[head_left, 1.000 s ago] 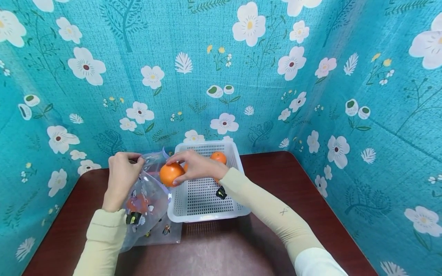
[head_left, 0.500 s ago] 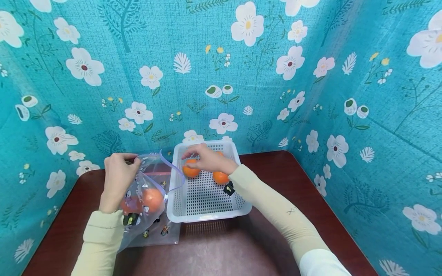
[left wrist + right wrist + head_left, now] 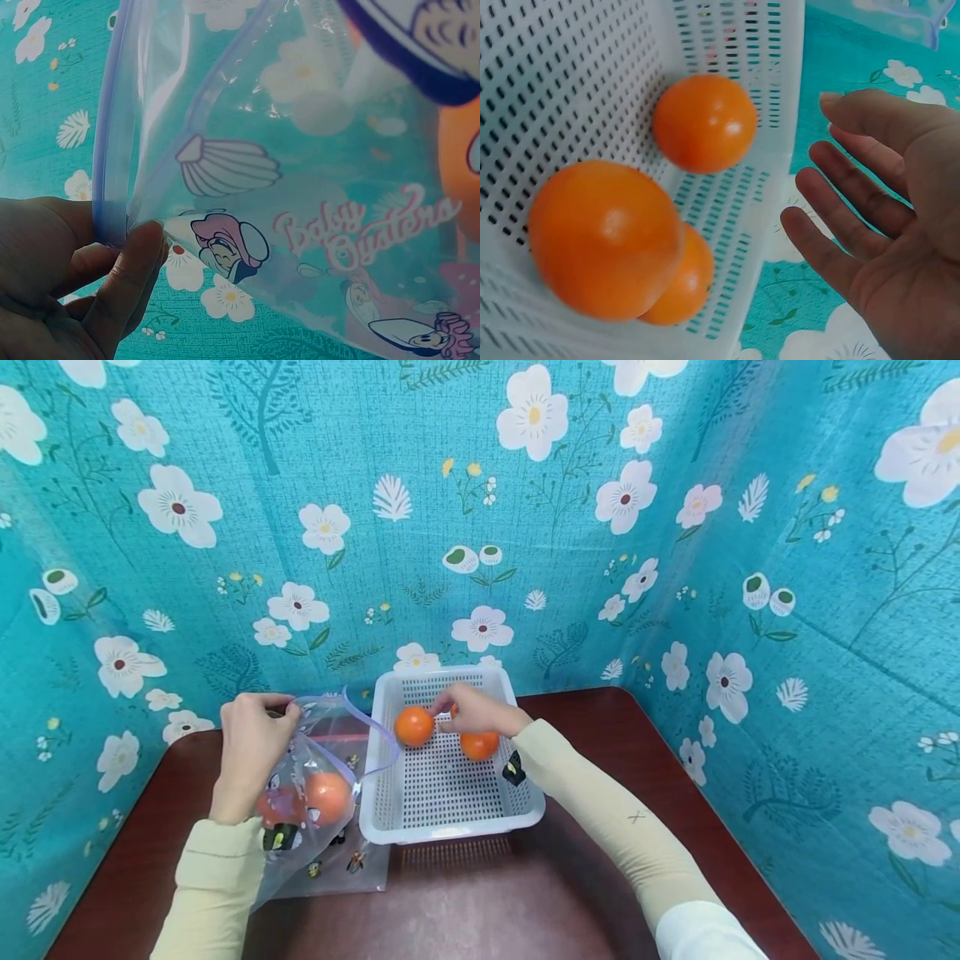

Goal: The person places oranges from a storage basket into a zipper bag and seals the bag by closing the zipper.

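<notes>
My left hand [image 3: 251, 747] pinches the zip edge of a clear printed zip bag [image 3: 232, 112] between thumb and fingers, holding its mouth up. Inside the bag are an orange [image 3: 328, 797] and a second orange shape [image 3: 277, 806], partly covered by print. Over the white perforated basket [image 3: 453, 837] hovers my right hand [image 3: 476, 710], apart from the fruit, with loosely bent fingers [image 3: 840, 202] and nothing in them. Three oranges lie in that basket: one on the left [image 3: 414, 727], one on the right [image 3: 480, 745], and another [image 3: 686, 281] largely hidden by the hand in the head view.
Bag and basket stand side by side on a dark red-brown table [image 3: 465, 902]. The bag's lower part lies flat beside the basket's left wall. A turquoise flowered cloth [image 3: 420, 527] hangs behind and at both sides.
My right hand has released an orange into the bag and moved right, back over the basket. The left hand keeps pinching the bag's edge.
</notes>
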`<state>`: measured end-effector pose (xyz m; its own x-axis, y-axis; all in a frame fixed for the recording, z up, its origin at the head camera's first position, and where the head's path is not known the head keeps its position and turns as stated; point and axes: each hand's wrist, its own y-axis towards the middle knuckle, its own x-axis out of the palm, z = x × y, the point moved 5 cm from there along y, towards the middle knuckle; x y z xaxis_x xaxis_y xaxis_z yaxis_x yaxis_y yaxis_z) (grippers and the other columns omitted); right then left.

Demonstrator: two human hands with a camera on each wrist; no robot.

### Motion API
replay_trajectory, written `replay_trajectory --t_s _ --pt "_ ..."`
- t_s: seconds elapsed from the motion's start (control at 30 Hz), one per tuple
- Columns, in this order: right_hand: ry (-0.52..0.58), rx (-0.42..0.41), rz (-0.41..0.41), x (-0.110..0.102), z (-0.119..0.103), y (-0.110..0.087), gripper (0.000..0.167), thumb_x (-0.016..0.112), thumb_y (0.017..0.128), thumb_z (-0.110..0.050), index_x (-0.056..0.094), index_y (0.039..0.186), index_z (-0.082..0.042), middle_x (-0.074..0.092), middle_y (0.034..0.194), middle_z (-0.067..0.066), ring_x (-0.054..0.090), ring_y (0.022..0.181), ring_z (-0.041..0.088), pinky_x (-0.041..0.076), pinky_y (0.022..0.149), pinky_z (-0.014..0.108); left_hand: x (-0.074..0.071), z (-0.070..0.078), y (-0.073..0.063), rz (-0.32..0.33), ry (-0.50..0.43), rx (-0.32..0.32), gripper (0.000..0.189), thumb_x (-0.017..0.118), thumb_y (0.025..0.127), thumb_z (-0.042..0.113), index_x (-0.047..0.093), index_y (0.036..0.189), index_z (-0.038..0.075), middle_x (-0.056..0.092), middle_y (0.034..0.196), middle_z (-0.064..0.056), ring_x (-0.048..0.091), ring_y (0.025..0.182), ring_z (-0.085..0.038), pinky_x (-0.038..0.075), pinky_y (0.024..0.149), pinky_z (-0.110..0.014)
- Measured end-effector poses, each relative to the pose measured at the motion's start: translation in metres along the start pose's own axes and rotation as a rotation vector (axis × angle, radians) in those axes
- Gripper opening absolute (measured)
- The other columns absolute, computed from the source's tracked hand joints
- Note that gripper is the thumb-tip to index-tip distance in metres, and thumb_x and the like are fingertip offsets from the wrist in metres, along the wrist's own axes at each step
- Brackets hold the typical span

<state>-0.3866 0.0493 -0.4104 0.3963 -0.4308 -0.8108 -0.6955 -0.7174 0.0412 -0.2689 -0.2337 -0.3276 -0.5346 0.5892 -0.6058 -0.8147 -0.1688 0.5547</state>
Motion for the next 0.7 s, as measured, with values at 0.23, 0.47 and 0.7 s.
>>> replay_trajectory --t_s 0.23,0.47,0.7 --pt "-0.053 0.123 -0.032 0.004 0.022 -0.005 0.027 0.075 0.091 -0.009 0.072 0.118 -0.008 0.07 0.121 0.008 0.061 0.113 0.025 0.049 0.105 0.041 -0.003 -0.001 0.0 0.004 0.008 -0.022 0.017 0.067 0.089 0.001 0.077 0.097 -0.01 0.073 0.084 -0.028 0.07 0.067 -0.037 0.048 0.059 -0.027" --pt "0.011 0.142 -0.051 0.006 0.037 -0.013 0.031 0.074 0.089 -0.001 0.067 0.12 0.002 0.065 0.124 0.017 0.061 0.112 0.031 0.052 0.101 0.041 -0.003 -0.003 -0.001 -0.002 0.002 -0.023 0.017 0.068 0.09 0.001 0.077 0.097 -0.01 0.073 0.084 -0.028 0.067 0.062 -0.033 0.044 0.052 -0.019" --pt "-0.048 0.215 -0.115 0.009 0.042 -0.017 0.034 0.076 0.089 -0.005 0.068 0.122 -0.001 0.058 0.13 0.012 0.053 0.111 0.026 0.052 0.096 0.036 -0.004 -0.004 -0.002 0.0 -0.003 -0.014 0.017 0.066 0.091 0.001 0.077 0.097 -0.01 0.073 0.081 -0.027 0.064 0.056 -0.025 0.042 0.047 -0.022"
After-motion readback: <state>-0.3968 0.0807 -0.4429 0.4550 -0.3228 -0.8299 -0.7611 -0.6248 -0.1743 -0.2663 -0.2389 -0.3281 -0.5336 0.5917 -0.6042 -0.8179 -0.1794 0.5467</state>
